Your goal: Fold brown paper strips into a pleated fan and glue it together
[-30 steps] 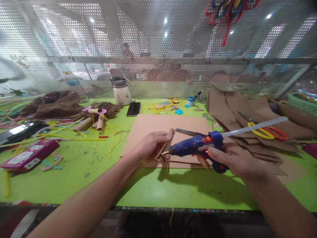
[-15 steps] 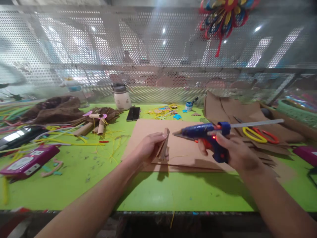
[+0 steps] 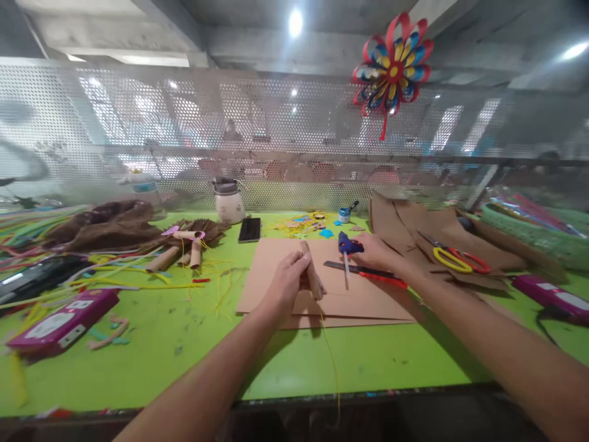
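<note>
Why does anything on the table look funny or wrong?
One thing: a thin yellow string trails from near the folded brown piece in the left hand and dangles over the front edge of the green table. I can't see anything spilled or broken.

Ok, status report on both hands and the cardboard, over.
Left hand gripping folded cardboard piece. Right hand on blue glue gun. Red-handled cutter close by, beneath glue stick.
</note>
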The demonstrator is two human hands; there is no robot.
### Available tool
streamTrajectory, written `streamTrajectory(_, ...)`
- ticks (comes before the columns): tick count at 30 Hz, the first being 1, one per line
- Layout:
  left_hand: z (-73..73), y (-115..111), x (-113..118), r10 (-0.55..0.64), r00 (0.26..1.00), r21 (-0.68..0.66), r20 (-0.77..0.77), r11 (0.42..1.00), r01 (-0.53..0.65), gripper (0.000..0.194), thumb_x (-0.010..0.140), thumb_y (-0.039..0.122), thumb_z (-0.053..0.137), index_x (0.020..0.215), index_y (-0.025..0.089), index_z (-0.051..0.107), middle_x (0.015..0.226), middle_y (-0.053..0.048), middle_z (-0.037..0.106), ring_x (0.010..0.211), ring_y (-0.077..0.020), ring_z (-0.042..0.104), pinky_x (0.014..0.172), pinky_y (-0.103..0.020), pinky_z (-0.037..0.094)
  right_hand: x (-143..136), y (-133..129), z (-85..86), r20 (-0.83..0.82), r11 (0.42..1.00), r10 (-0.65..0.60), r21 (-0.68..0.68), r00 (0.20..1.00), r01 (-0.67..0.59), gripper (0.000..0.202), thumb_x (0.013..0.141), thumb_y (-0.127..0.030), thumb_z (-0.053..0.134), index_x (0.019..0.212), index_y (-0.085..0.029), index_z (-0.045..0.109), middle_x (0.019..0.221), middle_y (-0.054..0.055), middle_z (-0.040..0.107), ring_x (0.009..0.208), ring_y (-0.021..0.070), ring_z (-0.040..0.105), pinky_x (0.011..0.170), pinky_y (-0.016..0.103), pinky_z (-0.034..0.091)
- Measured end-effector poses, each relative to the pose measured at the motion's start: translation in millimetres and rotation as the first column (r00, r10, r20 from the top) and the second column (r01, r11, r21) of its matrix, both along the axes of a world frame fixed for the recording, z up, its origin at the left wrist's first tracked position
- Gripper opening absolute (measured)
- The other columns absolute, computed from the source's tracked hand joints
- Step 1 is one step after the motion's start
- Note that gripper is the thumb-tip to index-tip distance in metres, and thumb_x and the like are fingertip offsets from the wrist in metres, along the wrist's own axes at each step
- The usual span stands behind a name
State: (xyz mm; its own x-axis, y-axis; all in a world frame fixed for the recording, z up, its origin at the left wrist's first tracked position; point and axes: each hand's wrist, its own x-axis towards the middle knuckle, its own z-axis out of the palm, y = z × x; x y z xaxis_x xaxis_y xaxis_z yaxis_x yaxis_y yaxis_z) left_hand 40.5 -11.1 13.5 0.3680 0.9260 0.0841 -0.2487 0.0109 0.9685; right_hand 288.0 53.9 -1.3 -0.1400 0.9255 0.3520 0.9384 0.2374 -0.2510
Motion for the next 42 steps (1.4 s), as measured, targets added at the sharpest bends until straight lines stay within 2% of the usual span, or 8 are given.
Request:
streamTrajectory(3, -0.1, -0.1, -0.1, 0.037, 0.999, 0.027, -0.022, 0.999, -0.037, 0.02, 0.082, 0.033, 0.049, 0.072, 0.019, 0.04, 0.052, 0.0, 0.059, 0.047, -0.0162, 0.058, 0.051, -0.028, 0.047, -8.6, -12.6, 5.4, -0.002, 1.0, -0.024, 0.01, 1.0, 0.024, 0.017, 0.072, -0.017, 0.062, 0.085, -0.01, 0.069, 0.096, 0.017, 0.068, 0.094, 0.0266, 0.058, 0.084, 0.035, 0.042)
streamTrajectory(6, 0.9, -1.1, 0.6, 0.098, 0.994, 0.056, -0.047, 0.994, -0.095, 0.019, 0.083, 0.031, 0.049, 0.071, 0.019, 0.041, 0.054, -0.001, 0.06, 0.049, -0.0153, 0.058, 0.053, -0.027, 0.047, -37.7, -46.7, 16.3, -0.095, 0.999, 0.017, 0.031, 0.995, -0.015, 0.026, 0.084, -0.031, 0.052, 0.095, -0.013, 0.067, 0.101, 0.012, 0.067, 0.091, 0.0215, 0.06, 0.082, 0.033, 0.045)
streamTrajectory(9, 0.1, 0.1, 1.3, 0.17, 0.985, 0.072, -0.04, 0.983, -0.167, 0.02, 0.08, 0.03, 0.054, 0.067, 0.018, 0.043, 0.054, 0.001, 0.057, 0.051, -0.0135, 0.056, 0.056, -0.026, 0.045, -77.0, -83.9, 24.7, -0.48, 0.95, 0.249, -0.049, 0.841, -0.309, 0.037, 0.086, -0.044, 0.049, 0.103, -0.014, 0.063, 0.096, 0.01, 0.067, 0.085, 0.0189, 0.062, 0.074, 0.031, 0.048)
streamTrajectory(12, -4.8, 5.3, 1.3, 0.242, 0.97, 0.092, -0.023, 0.967, -0.239, 0.023, 0.075, 0.029, 0.06, 0.062, 0.018, 0.044, 0.052, 0.005, 0.049, 0.05, -0.0107, 0.051, 0.054, -0.022, 0.042, -105.8, -102.1, 22.3, -0.571, 0.959, 0.209, -0.039, 0.794, -0.28, 0.054, 0.078, -0.048, 0.059, 0.119, -0.015, 0.053, 0.091, 0.009, 0.065, 0.076, 0.0178, 0.06, 0.067, 0.031, 0.048)
streamTrajectory(15, -10.9, 11.1, 0.9, 0.243, 0.97, 0.073, -0.011, 0.968, -0.242, 0.023, 0.073, 0.032, 0.062, 0.062, 0.018, 0.047, 0.054, 0.005, 0.049, 0.053, -0.0109, 0.05, 0.055, -0.023, 0.041, -117.5, -101.8, 11.8, -0.58, 0.976, 0.141, -0.054, 0.802, -0.211, 0.062, 0.076, -0.045, 0.062, 0.127, -0.015, 0.046, 0.086, 0.007, 0.062, 0.071, 0.0168, 0.057, 0.066, 0.031, 0.048)
streamTrajectory(22, -15.0, 13.4, 0.9, 0.197, 0.98, -0.029, 0.033, 0.98, -0.196, 0.022, 0.074, 0.035, 0.062, 0.068, 0.016, 0.051, 0.061, 0.002, 0.053, 0.057, -0.011, 0.052, 0.058, -0.023, 0.043, -120.2, -103.1, -0.2, -0.735, 0.958, 0.169, -0.033, 0.657, -0.284, 0.044, 0.083, -0.027, 0.053, 0.125, -0.015, 0.043, 0.078, 0.003, 0.058, 0.071, 0.0152, 0.056, 0.064, 0.028, 0.048)
streamTrajectory(35, -9.7, 3.4, 7.1, 0.173, 0.963, -0.212, 0.209, 0.969, -0.128, 0.016, 0.072, 0.025, 0.062, 0.067, 0.014, 0.051, 0.058, 0.001, 0.053, 0.052, -0.0096, 0.051, 0.055, -0.022, 0.043, -126.2, -113.9, -7.7, -0.724, 0.966, 0.23, 0.09, 0.65, -0.241, 0.041, 0.085, -0.017, 0.046, 0.126, -0.02, 0.043, 0.081, 0.002, 0.057, 0.068, 0.0145, 0.053, 0.064, 0.026, 0.044)
streamTrajectory(42, -12.9, 3.1, 8.6, 0.188, 0.959, -0.262, 0.213, 0.956, -0.13, 0.017, 0.074, 0.023, 0.06, 0.064, 0.014, 0.05, 0.056, 0.001, 0.054, 0.052, -0.0103, 0.052, 0.056, -0.023, 0.043, -128.4, -115.2, -12.7, -0.696, 0.966, 0.247, 0.123, 0.675, -0.226, 0.041, 0.084, -0.014, 0.045, 0.125, -0.02, 0.044, 0.085, 0.004, 0.058, 0.07, 0.0148, 0.053, 0.062, 0.026, 0.043)
